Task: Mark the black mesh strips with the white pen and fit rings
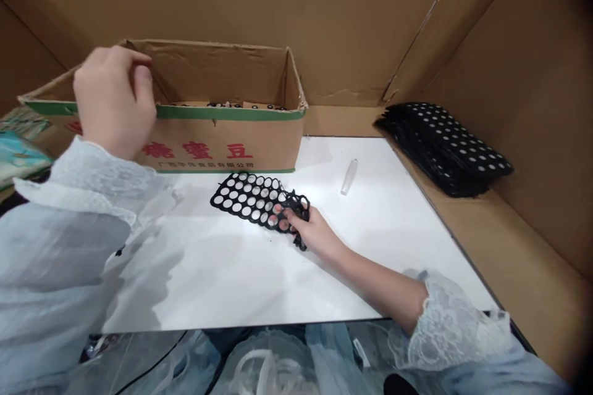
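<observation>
My right hand (308, 228) is closed on the bunched right end of a black sheet with rows of round holes (245, 197), gripped between thumb and fingers. The rest of the sheet lies on the white tabletop, and my fingertips show through some holes. At the left, my left hand (115, 99) is raised in front of an open cardboard box (273, 142) at rim height. Its fingers are curled towards the thumb; what they hold, if anything, is hidden. Small black ring-shaped bits (236, 106) show just above the box's green-edged rim.
A small translucent plastic piece (349, 177) lies on the white tabletop (259, 284). On the right cardboard ledge rests a stack of black sheets with white dots (449, 145). Tall cardboard walls (343, 18) enclose the back and right. A blue-green plastic bag (21, 154) is at far left.
</observation>
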`<state>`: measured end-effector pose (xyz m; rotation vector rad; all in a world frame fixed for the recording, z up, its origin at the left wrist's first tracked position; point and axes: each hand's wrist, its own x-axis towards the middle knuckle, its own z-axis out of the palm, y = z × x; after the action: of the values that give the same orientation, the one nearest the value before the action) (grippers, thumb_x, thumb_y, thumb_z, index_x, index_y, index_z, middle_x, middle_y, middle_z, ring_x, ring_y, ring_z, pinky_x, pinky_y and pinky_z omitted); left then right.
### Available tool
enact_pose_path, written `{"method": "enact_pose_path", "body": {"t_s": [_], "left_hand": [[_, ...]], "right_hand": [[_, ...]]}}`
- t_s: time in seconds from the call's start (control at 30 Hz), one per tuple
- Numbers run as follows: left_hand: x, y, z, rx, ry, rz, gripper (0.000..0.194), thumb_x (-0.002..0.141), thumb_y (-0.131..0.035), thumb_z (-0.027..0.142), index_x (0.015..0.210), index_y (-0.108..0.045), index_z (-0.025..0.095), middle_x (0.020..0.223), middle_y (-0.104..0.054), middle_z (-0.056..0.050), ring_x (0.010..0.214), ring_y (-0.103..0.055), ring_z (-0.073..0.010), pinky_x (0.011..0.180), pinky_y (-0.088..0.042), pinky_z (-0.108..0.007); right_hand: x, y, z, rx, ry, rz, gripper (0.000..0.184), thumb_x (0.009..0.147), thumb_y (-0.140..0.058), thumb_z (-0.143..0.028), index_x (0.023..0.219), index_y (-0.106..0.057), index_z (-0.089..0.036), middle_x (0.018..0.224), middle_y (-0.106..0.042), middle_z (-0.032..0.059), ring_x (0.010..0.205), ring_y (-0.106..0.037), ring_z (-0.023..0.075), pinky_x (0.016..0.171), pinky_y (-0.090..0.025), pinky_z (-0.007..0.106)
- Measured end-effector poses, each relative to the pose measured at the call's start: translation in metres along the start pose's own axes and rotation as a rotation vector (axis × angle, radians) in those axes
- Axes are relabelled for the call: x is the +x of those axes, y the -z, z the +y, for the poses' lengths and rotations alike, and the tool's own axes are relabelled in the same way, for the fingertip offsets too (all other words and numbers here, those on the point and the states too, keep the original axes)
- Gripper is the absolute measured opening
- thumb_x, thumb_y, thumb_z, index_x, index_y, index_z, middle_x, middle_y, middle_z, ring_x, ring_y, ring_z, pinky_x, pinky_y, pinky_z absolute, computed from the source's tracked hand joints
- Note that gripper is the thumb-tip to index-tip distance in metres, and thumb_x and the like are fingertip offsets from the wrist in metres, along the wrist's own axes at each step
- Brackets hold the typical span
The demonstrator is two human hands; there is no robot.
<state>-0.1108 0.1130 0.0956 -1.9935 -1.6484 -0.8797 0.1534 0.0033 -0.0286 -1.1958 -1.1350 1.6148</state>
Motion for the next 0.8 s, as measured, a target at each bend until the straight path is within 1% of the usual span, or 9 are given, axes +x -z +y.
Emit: {"method": "enact_pose_path", "body": {"t_s": [0.07, 0.17, 0.23, 0.37, 0.43, 0.5, 0.63, 0.7, 0.8], "left_hand": [[-0.021, 0.0, 0.019, 0.054, -0.068, 0.071, 0.039, 0.088, -0.026, 0.033, 0.105, -0.054, 0.011, 0.105, -0.056, -0.002, 0.104, -0.049, -0.0175, 0.088, -0.034, -0.036], [-0.061, -0.013, 0.046, 0.092, -0.268, -0.199, 0.035, 0.088, -0.029, 0.034, 0.098, -0.057, 0.015, 0.093, -0.06, -0.004, 0.091, -0.054, -0.0195, 0.083, -0.039, -0.035], [-0.085, -0.029, 0.055, 0.036, -0.336, -0.413, 0.034, 0.087, -0.031, 0.035, 0.098, -0.056, 0.014, 0.09, -0.061, -0.006, 0.085, -0.056, -0.0204, 0.078, -0.043, -0.034], [-0.114, -0.064, 0.052, -0.119, -0.352, -0.591, 0.042, 0.086, -0.03, 0.026, 0.124, -0.037, 0.011, 0.122, -0.049, -0.013, 0.111, -0.046, -0.0231, 0.093, -0.037, -0.035], [-0.118, -0.075, 0.047, -0.175, -0.375, -0.622, 0.047, 0.083, -0.031, 0.02, 0.129, -0.031, 0.013, 0.131, -0.039, -0.012, 0.119, -0.038, -0.0232, 0.098, -0.033, -0.037], [-0.118, -0.079, 0.044, -0.209, -0.376, -0.627, 0.048, 0.08, -0.033, 0.017, 0.128, -0.033, 0.014, 0.129, -0.041, -0.011, 0.118, -0.037, -0.0238, 0.098, -0.033, -0.039], [-0.112, -0.075, 0.049, -0.269, -0.381, -0.619, 0.027, 0.078, -0.038, 0.021, 0.101, -0.05, 0.013, 0.096, -0.053, -0.01, 0.094, -0.048, -0.0237, 0.086, -0.04, -0.038], [-0.11, -0.068, 0.051, -0.29, -0.406, -0.6, 0.018, 0.078, -0.037, 0.021, 0.087, -0.052, 0.014, 0.084, -0.052, -0.008, 0.085, -0.048, -0.0228, 0.08, -0.041, -0.037], [-0.105, -0.055, 0.048, -0.286, -0.407, -0.514, 0.013, 0.077, -0.039, 0.021, 0.084, -0.049, 0.016, 0.085, -0.05, -0.008, 0.086, -0.046, -0.0232, 0.081, -0.04, -0.038]], "right_hand": [[0.001, 0.003, -0.002, -0.01, -0.022, 0.059, 0.018, 0.075, -0.049, -0.03, 0.085, -0.054, -0.015, 0.069, -0.059, 0.0024, 0.055, -0.05, 0.0085, 0.048, -0.041, 0.02], [0.003, 0.007, -0.006, -0.061, -0.021, 0.121, 0.017, 0.073, -0.047, -0.027, 0.08, -0.055, -0.013, 0.064, -0.057, 0.0029, 0.048, -0.044, 0.0072, 0.038, -0.035, 0.018], [0.004, 0.009, -0.007, -0.118, -0.016, 0.138, 0.018, 0.073, -0.046, -0.026, 0.077, -0.056, -0.013, 0.061, -0.056, 0.0031, 0.045, -0.04, 0.0065, 0.034, -0.03, 0.017], [0.007, 0.013, -0.008, -0.198, -0.037, 0.144, 0.018, 0.071, -0.044, -0.024, 0.078, -0.057, -0.013, 0.06, -0.055, 0.0023, 0.043, -0.038, 0.0061, 0.032, -0.023, 0.016], [0.009, 0.015, -0.011, -0.229, -0.056, 0.13, 0.017, 0.07, -0.044, -0.023, 0.077, -0.057, -0.014, 0.058, -0.054, 0.0006, 0.041, -0.035, 0.0048, 0.031, -0.02, 0.015], [0.011, 0.018, -0.015, -0.246, -0.058, 0.094, 0.016, 0.069, -0.044, -0.021, 0.076, -0.056, -0.014, 0.056, -0.051, -0.0011, 0.04, -0.033, 0.0041, 0.031, -0.019, 0.015], [0.016, 0.03, -0.022, -0.255, -0.044, 0.05, 0.015, 0.069, -0.046, -0.021, 0.075, -0.057, -0.013, 0.054, -0.05, -0.002, 0.038, -0.034, 0.0038, 0.031, -0.02, 0.015], [0.018, 0.038, -0.025, -0.236, -0.032, 0.105, 0.015, 0.069, -0.049, -0.022, 0.079, -0.057, -0.014, 0.055, -0.052, -0.002, 0.037, -0.034, 0.0037, 0.032, -0.024, 0.016], [0.019, 0.049, -0.028, -0.165, 0.009, 0.175, 0.022, 0.069, -0.057, -0.031, 0.085, -0.055, -0.016, 0.063, -0.057, -0.001, 0.044, -0.044, 0.0059, 0.039, -0.037, 0.018]]}}
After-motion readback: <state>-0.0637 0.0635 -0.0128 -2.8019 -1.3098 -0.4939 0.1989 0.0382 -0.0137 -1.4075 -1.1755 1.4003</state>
